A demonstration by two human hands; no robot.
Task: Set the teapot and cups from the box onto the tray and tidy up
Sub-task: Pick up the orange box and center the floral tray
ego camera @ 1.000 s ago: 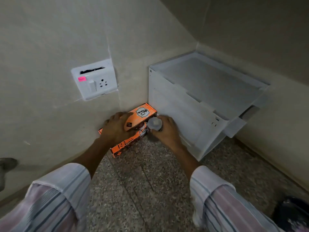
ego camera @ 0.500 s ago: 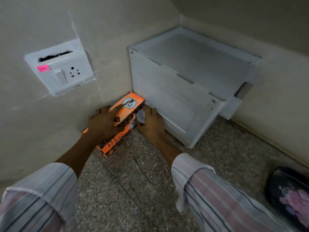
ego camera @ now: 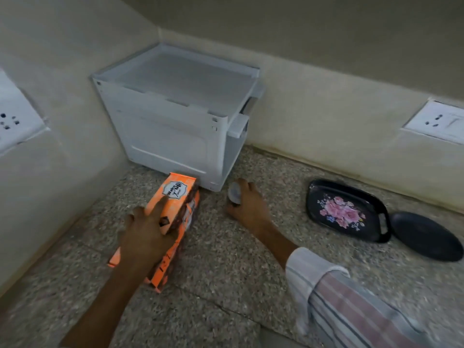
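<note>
An orange cardboard box (ego camera: 175, 197) lies on the speckled stone counter, its far end near the white crate. My left hand (ego camera: 148, 232) rests on top of the box, fingers spread and gripping it. My right hand (ego camera: 247, 204) is closed around a small pale round object (ego camera: 234, 193), which looks like a cup; it is held just above the counter, right of the box. A black tray with pink flowers (ego camera: 313, 194) lies farther right, with nothing on it. No teapot is in view.
A white plastic crate (ego camera: 175, 116) stands in the corner against both walls. A plain dark oval tray (ego camera: 426, 237) lies right of the floral tray. Wall sockets sit at the far left (ego camera: 15, 124) and far right (ego camera: 437, 121).
The box has been pulled out from the gap beside the crate toward me. My right hand has moved right with the small round object. The view has swung right, showing the trays.
</note>
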